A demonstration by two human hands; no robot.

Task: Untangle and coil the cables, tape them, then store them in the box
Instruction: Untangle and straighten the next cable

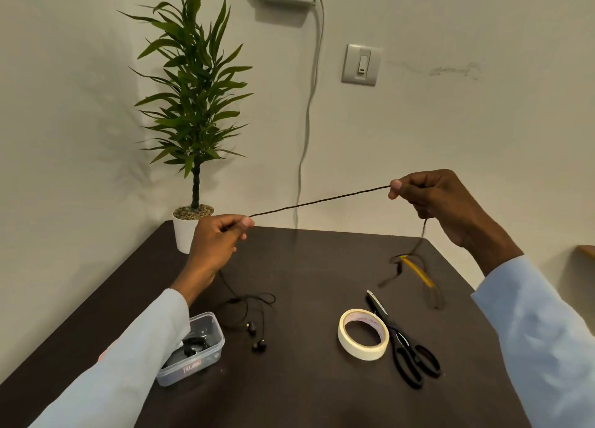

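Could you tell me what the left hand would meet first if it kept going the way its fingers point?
Probably nothing soon: the left hand points up-right along the taut cable, towards the right hand; depth is unclear.

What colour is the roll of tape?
The tape is cream, seen best in the head view.

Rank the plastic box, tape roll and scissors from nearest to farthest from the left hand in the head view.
From the left hand, which pinches the cable:
1. Plastic box, below the hand by the left sleeve.
2. Tape roll, mid-table to the right.
3. Scissors, just right of the tape.
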